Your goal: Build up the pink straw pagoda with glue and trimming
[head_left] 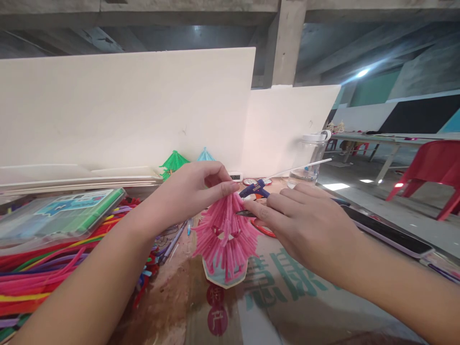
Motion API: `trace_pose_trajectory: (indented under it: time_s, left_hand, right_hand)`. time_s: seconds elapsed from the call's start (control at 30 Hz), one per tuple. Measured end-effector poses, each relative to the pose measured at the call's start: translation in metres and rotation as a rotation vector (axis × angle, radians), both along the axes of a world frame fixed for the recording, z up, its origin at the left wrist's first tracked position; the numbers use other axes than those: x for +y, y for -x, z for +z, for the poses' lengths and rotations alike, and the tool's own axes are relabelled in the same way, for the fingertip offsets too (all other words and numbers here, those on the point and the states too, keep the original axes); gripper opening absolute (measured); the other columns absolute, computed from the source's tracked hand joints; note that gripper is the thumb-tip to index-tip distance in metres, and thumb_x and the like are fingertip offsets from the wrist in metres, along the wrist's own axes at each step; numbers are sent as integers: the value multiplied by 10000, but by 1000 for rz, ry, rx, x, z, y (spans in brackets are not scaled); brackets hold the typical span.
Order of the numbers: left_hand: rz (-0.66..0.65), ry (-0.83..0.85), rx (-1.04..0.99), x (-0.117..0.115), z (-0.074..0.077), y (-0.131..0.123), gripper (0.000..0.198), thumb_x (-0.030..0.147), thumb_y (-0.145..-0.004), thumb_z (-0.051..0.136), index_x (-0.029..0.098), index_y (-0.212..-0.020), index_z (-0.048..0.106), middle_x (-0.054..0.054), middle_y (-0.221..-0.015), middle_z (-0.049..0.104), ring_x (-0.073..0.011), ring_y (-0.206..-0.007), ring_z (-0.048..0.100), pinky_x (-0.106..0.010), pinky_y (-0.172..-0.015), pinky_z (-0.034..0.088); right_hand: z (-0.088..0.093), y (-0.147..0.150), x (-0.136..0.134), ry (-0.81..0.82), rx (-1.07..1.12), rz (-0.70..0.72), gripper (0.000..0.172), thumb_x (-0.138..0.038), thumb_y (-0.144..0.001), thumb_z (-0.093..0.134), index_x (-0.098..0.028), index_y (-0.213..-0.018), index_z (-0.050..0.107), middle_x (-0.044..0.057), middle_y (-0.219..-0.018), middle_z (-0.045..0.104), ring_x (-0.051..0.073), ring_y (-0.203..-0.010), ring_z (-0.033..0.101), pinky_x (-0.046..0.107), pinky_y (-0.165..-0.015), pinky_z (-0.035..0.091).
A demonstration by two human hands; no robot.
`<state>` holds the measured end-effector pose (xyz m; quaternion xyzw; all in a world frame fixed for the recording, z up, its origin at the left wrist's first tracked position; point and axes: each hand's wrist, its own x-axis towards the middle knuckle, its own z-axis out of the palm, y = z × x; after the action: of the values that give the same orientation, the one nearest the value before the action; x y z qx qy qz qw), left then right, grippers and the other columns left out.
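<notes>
A pink two-tiered pavilion model [227,239] made of fuzzy pipe cleaners stands on a pale many-sided base. My left hand [204,184] pinches the peak of its upper roof. My right hand [298,215] is closed beside the roof's right side, palm down. From its fingers a dark, pointed metal tool [245,213] reaches to the pink strands; most of it is hidden, so its exact kind is unclear. Below those fingers shows an orange-red loop [265,229], like a scissor handle. A blue glue gun [256,188] lies just behind.
Green [175,162] and light-blue pipe-cleaner roofs [205,154] stand behind my left hand. Loose pipe cleaners [43,278] and a clear plastic case [61,215] are at left. A water bottle [309,158] and a phone [390,231] are at right. White boards [125,110] rise behind.
</notes>
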<state>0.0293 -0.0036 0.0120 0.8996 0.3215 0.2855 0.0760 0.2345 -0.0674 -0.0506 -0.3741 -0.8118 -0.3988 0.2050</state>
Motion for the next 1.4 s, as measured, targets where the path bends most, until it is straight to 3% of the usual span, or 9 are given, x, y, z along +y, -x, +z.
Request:
trace_pose_trajectory:
  time_s: [0.47, 0.97, 1.3, 1.4]
  left_hand:
    - [-11, -8, 15, 1, 0, 0, 320, 474, -848, 509, 190, -749, 617, 8, -683, 617, -143, -648, 562, -250, -598, 406]
    - [-13, -20, 18, 1, 0, 1, 281, 441, -847, 528, 194, -747, 618, 10, -691, 630, -150, -666, 564, -250, -604, 400]
    - [-21, -8, 22, 3, -1, 1, 312, 469, -855, 511, 195, -750, 614, 16, -685, 618, -139, -656, 563, -250, -617, 409]
    - [-23, -16, 24, 4, -1, 1, 315, 470, -855, 507, 193, -748, 612, 13, -688, 622, -141, -660, 564, -249, -613, 410]
  right_hand:
    - [0, 1, 2, 43, 63, 69, 317, -99, -878, 414, -112, -1134, 600, 82, -781, 637, 210, -747, 566, 330, -651, 359]
    - [-2, -1, 3, 32, 48, 83, 264, -81, -859, 433, -127, -1035, 624, 59, -751, 626, 191, -708, 537, 311, -626, 308]
    - [2, -2, 4, 11, 87, 129, 247, -214, -937, 427, -107, -1072, 603, 89, -794, 652, 210, -738, 561, 325, -635, 346]
    - [3, -2, 4, 13, 75, 141, 242, -182, -930, 425, -102, -1075, 601, 84, -783, 652, 211, -742, 567, 329, -644, 351]
